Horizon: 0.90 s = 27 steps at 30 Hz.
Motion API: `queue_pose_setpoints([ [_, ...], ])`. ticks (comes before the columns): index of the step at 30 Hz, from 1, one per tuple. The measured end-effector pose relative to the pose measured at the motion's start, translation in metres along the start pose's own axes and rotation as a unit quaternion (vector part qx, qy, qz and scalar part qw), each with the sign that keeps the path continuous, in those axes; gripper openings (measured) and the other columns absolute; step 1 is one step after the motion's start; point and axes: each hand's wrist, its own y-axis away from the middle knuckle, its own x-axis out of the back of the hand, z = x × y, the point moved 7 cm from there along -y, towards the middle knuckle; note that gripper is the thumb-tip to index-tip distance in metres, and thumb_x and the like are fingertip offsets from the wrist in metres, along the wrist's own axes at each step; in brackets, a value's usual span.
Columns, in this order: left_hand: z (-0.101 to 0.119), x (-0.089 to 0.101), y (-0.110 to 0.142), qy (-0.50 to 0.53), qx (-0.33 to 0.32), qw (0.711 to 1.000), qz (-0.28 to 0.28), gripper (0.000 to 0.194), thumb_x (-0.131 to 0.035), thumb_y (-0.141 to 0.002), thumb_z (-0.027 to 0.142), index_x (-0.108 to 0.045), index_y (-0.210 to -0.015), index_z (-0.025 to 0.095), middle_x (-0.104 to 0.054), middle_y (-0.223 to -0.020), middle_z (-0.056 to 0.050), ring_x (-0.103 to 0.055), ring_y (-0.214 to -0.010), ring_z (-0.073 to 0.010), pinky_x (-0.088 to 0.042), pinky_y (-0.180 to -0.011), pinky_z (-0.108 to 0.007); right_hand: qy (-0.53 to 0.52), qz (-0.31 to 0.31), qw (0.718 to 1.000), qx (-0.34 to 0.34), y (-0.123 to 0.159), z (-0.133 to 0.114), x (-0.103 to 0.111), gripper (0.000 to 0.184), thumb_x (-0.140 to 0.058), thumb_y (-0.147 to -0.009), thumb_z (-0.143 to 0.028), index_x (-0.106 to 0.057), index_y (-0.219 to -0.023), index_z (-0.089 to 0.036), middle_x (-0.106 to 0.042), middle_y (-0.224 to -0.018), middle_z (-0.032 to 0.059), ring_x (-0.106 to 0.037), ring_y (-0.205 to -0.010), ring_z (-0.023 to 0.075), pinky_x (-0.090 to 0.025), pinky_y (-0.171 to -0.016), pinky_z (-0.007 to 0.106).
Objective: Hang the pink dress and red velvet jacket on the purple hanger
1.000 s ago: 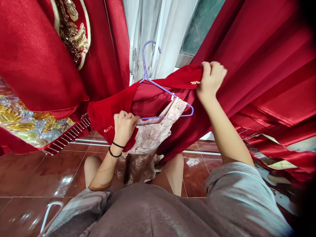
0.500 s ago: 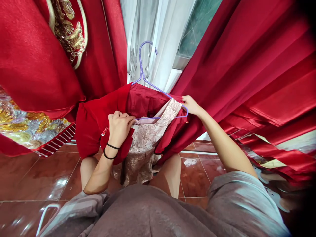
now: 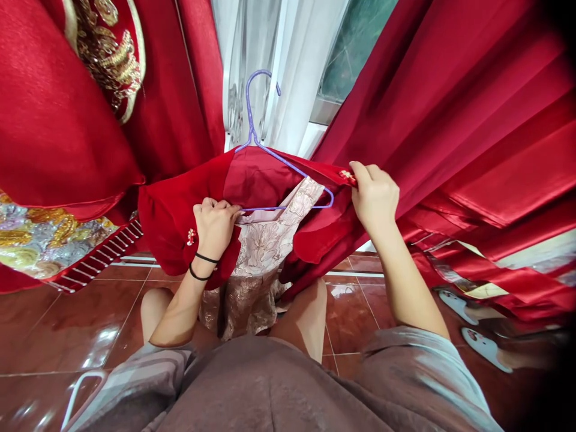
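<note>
A purple wire hanger (image 3: 270,157) stands before me, hook upward. A pale pink floral dress (image 3: 261,243) has one strap over the hanger's right end. Over the same hanger lies a red velvet jacket (image 3: 180,186), with its inner side showing at the neck. My left hand (image 3: 216,231) is closed at the left end of the hanger's lower bar, against the jacket and the dress neckline. Out to the right, my right hand (image 3: 375,195) pinches the jacket's edge beside a small red-and-gold ornament (image 3: 347,176), pulling it away from the strap.
Red curtains (image 3: 450,102) and a red cloth with gold trim (image 3: 108,60) hang on both sides. White drapery (image 3: 294,72) is behind the hanger. Feet in pale slippers (image 3: 486,348) are on the tiled floor (image 3: 112,312) at right. A white bar (image 3: 83,390) is at lower left.
My right hand has moved outward from the hanger's right end, drawing the red jacket's edge to the right. My left hand keeps its grip. Slippers at right show more fully.
</note>
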Motion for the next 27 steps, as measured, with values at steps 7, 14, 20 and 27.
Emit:
queue_pose_setpoints([
  [7, -0.004, -0.012, -0.001, 0.002, 0.030, 1.000, -0.004, 0.023, -0.053, -0.091, 0.035, -0.075, -0.095, 0.028, -0.065, -0.089, -0.012, -0.045, -0.101, -0.0354, -0.028, -0.085, -0.051, -0.138, -0.057, 0.984, -0.096, 0.013, 0.012, -0.019, 0.035, -0.048, -0.083, -0.020, -0.072, -0.108, -0.018, -0.074, -0.098, 0.0117, -0.068, -0.087, 0.0290, -0.051, -0.077, 0.039],
  [14, 0.008, -0.015, 0.000, -0.001, 0.025, 1.000, 0.016, 0.020, -0.054, -0.091, 0.033, -0.073, -0.089, 0.028, -0.065, -0.086, -0.010, -0.043, -0.091, -0.0296, -0.029, -0.081, -0.045, -0.229, -0.046, 0.969, -0.077, 0.060, -0.103, 0.020, 0.043, -0.041, -0.090, -0.028, -0.064, -0.126, -0.019, -0.073, -0.102, 0.0112, -0.069, -0.089, 0.0272, -0.053, -0.079, 0.038],
  [20, 0.006, 0.001, 0.014, 0.034, -0.012, 0.999, 0.028, 0.031, -0.046, -0.092, 0.019, -0.070, -0.111, 0.025, -0.064, -0.106, -0.010, -0.049, -0.102, -0.0274, -0.039, -0.087, -0.043, -0.193, -0.241, 0.949, -0.061, 0.077, -0.171, -0.074, 0.062, -0.044, -0.096, -0.038, -0.031, -0.152, -0.018, -0.074, -0.093, 0.0146, -0.071, -0.079, 0.0274, -0.053, -0.067, 0.035],
  [27, -0.015, 0.031, 0.050, 0.176, 0.063, 0.967, 0.174, 0.029, -0.049, -0.083, 0.010, -0.062, -0.108, 0.019, -0.059, -0.101, -0.007, -0.058, -0.093, -0.0177, -0.050, -0.085, -0.032, -0.275, -0.136, 0.944, -0.118, 0.078, -0.148, -0.081, 0.053, -0.038, -0.096, -0.038, -0.046, -0.144, -0.017, -0.073, -0.106, 0.0139, -0.072, -0.086, 0.0293, -0.056, -0.076, 0.040],
])
